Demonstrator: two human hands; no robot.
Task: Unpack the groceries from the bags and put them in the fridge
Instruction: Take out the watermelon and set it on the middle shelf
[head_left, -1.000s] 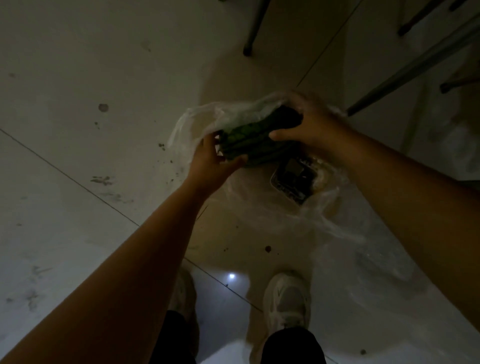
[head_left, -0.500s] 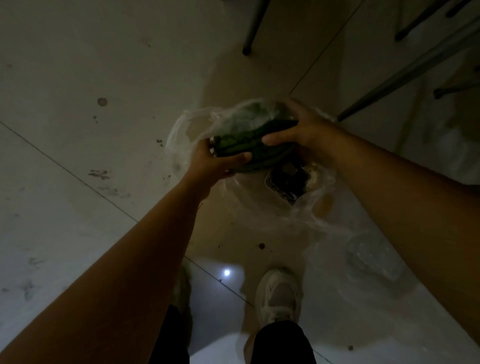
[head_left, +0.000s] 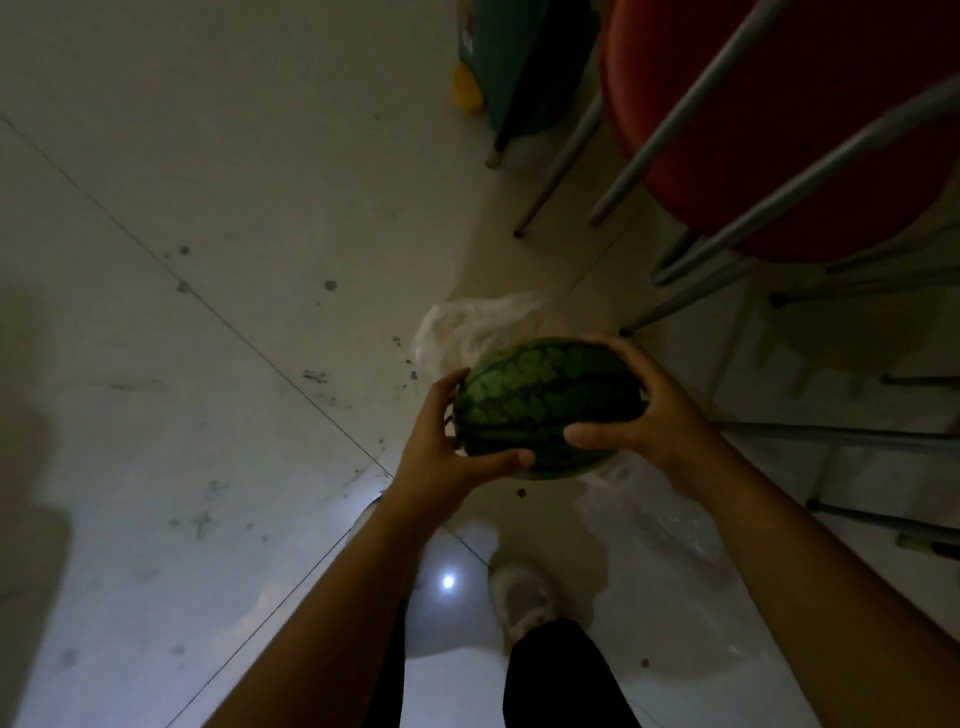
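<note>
You had the watermelon (head_left: 545, 405) up off the floor (head_left: 208, 208) and clear of its bag, carried between both hands: your left hand (head_left: 447, 447) cupped its near left end with the thumb curled under, and your right hand (head_left: 639, 415) wrapped the right end, fingers bent round the rind, so each grip was clamped on the fruit. The clear plastic bag (head_left: 467, 327) lay slack on the floor just behind the melon, and another sheet of thin plastic (head_left: 654, 525) sat near your white shoe (head_left: 524, 597). As a judgement, the unpacking was at an early-to-middle stage: one item was out, but nothing had reached the fridge, and the carry there was all yet to do. The fridge did not show anywhere in the view, so you could not tell how far off it stood. The room was dim; whatever else lay in the bags was too dark and crumpled to make out. The red stool (head_left: 779, 130) and its metal legs were cut off at the upper right, and the green object (head_left: 509, 62) beyond them stayed unidentifiable.
</note>
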